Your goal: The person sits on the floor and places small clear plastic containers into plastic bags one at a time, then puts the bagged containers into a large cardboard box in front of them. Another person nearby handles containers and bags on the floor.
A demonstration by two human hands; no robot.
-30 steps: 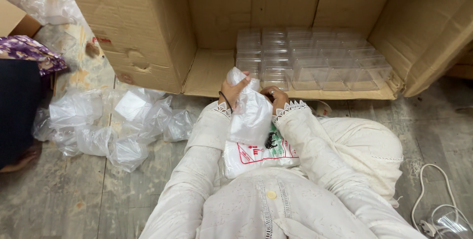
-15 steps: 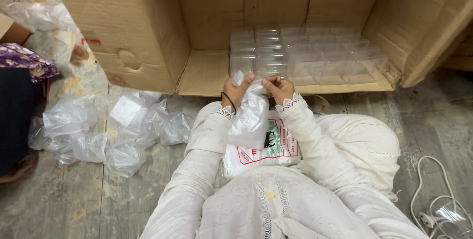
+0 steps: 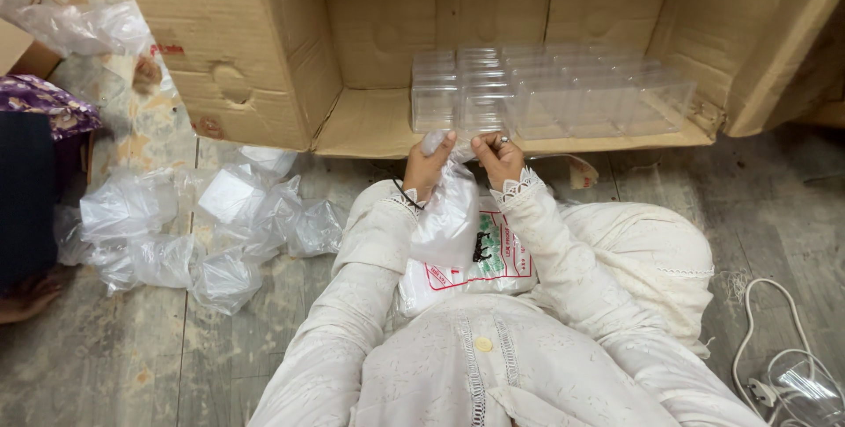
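My left hand (image 3: 429, 165) and my right hand (image 3: 498, 158) are both closed on the top of a small clear plastic bag (image 3: 447, 220) that hangs down between my wrists, over my lap. Under it on my lap lies a flat white printed bag (image 3: 493, 270) with red and black markings. Just beyond my hands, rows of clear plastic boxes (image 3: 546, 97) stand inside a big cardboard carton (image 3: 264, 57) lying on its side. I wear white sleeves.
A heap of several crumpled clear bags (image 3: 189, 229) lies on the wooden floor to my left. Another person's dark and purple clothing (image 3: 35, 172) is at the far left. A white cable (image 3: 761, 348) curls at the lower right.
The view has shifted slightly. My hands have come closer together at the bag's top, and the bag hangs a little lower.
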